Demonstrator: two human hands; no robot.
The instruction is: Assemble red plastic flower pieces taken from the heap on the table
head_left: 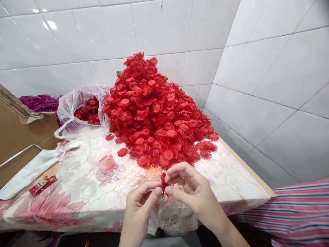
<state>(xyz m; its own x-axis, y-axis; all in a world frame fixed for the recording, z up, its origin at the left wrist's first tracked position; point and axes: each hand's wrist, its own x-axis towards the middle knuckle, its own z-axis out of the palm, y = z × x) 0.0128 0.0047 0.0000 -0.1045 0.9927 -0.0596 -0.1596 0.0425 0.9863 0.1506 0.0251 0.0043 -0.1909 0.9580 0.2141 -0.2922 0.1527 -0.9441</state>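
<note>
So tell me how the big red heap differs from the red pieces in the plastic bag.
The red heap lies loose on the tablecloth, piled high; the bagged pieces sit inside a clear plastic bag, far fewer. The heap looks brighter, the bagged pieces darker. Both are red, frilled, flower-like discs.

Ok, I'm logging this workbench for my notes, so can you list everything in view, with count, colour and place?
flower pile: one heap, too many to count, red, back middle of the table against the tiled wall
plastic bag: one, clear, with red flowers inside, left of the pile
purple flowers: one heap, purple, far left behind the bag
small cup: one, clear with pink inside, left of centre on the table
packet: one, red, near left edge
cardboard box: one, brown, far left
tablecloth: one, white with pink floral print, covering the table
striped cloth: one, red, pink and blue, lower right
red piece: one, pinched between both hands
left hand: near front, centre
right hand: near front, centre
</note>
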